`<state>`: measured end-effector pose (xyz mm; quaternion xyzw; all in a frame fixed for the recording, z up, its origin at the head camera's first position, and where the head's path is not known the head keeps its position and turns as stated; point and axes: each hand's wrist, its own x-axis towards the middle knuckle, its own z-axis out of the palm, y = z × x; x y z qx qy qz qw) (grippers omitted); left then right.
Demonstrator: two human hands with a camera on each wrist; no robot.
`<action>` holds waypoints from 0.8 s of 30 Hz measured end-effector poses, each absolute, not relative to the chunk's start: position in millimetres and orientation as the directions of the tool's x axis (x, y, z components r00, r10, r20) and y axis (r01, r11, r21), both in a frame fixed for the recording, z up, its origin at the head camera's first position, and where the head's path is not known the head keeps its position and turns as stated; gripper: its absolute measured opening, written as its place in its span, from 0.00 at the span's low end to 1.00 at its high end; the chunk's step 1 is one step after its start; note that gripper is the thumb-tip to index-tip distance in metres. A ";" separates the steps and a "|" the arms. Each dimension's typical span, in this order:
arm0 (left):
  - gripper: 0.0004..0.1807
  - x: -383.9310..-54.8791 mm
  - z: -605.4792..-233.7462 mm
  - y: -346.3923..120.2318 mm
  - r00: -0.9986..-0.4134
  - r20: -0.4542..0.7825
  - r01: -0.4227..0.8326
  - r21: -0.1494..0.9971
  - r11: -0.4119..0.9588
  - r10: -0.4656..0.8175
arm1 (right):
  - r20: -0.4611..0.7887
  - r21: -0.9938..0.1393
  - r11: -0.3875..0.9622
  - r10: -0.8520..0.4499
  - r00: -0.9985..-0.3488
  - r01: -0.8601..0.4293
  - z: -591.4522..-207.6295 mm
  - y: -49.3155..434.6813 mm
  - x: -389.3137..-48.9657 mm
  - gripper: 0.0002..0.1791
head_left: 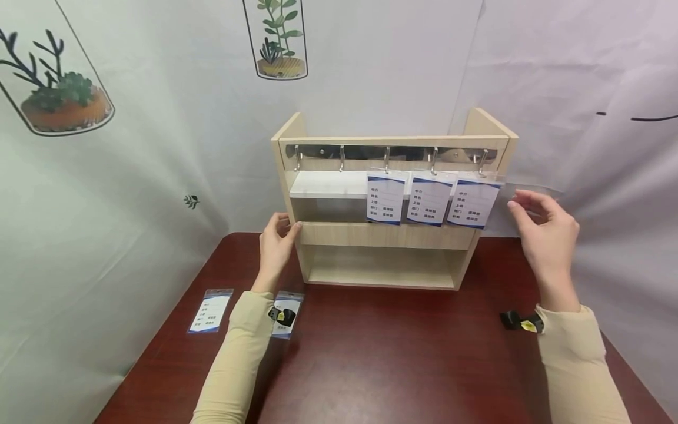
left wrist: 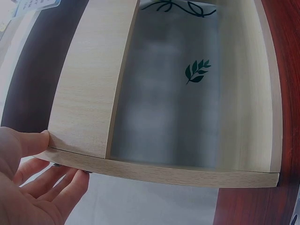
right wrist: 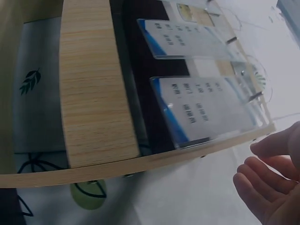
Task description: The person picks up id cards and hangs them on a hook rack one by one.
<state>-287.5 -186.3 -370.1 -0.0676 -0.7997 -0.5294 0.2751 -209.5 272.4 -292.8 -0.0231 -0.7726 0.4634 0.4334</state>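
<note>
A light wooden shelf rack [head_left: 389, 235] stands upright on the table, with a metal strip of several hooks along its top. My left hand [head_left: 276, 244] holds its left side panel, thumb on the front edge and fingers behind, as the left wrist view shows at the panel [left wrist: 187, 174]. Three clear-sleeved name badges hang from the hooks on the right: one on the middle hook [head_left: 385, 198], another beside it [head_left: 429, 200] and the rightmost badge [head_left: 474, 203]. My right hand [head_left: 548, 235] hovers just right of that last badge, fingers loosely bent, holding nothing.
Two more badges lie on the dark red table [head_left: 402, 353]: one at the far left [head_left: 210, 312], another [head_left: 288, 303] partly hidden behind my left wrist. Pale cloth with printed plants [head_left: 190, 118] hangs behind and along the sides. The two left hooks [head_left: 341, 158] carry nothing.
</note>
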 end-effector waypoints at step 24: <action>0.17 -289.2 -369.2 -183.7 -0.835 0.513 0.399 0.813 0.424 -0.199 | 0.531 -0.790 0.557 0.412 -0.741 -0.257 -356.7 273.0 -223.3 0.19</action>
